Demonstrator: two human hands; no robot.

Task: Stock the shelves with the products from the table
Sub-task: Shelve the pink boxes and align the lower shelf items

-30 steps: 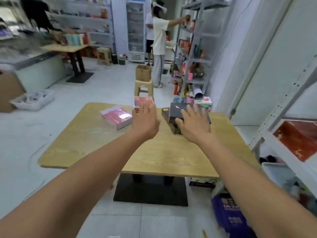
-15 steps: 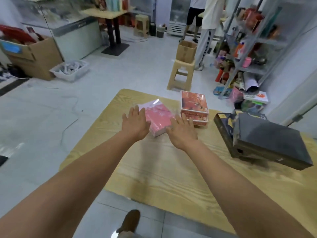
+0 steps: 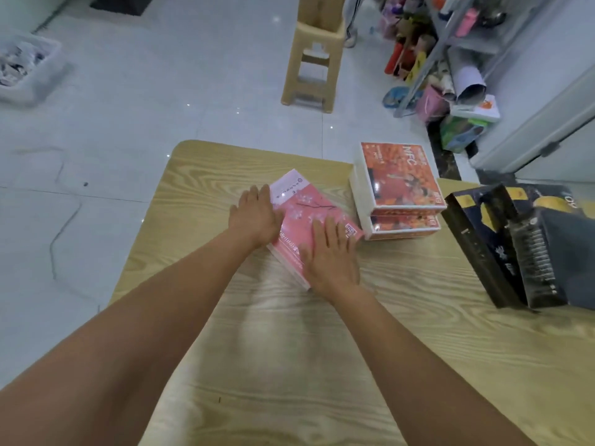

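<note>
A flat pink box (image 3: pixel 306 214) with a blossom print lies at an angle on the wooden table (image 3: pixel 289 349). My left hand (image 3: pixel 256 217) touches its left long edge with straight fingers. On the near right part of the box my right hand (image 3: pixel 333 255) rests flat, palm down. Just right of the pink box sit two stacked orange boxes (image 3: pixel 399 185). Dark boxes (image 3: pixel 528 249) lie at the table's right edge.
A beige plastic stool (image 3: pixel 314 62) carrying a cardboard box stands on the tiled floor beyond the table. A metal shelf rack (image 3: pixel 450 37) with assorted goods and clutter at its foot is at the back right. A white bin (image 3: pixel 25 69) sits far left.
Both hands have moved from the dark boxes over to the pink box and now touch it. The view has tilted down and come closer to the table.
</note>
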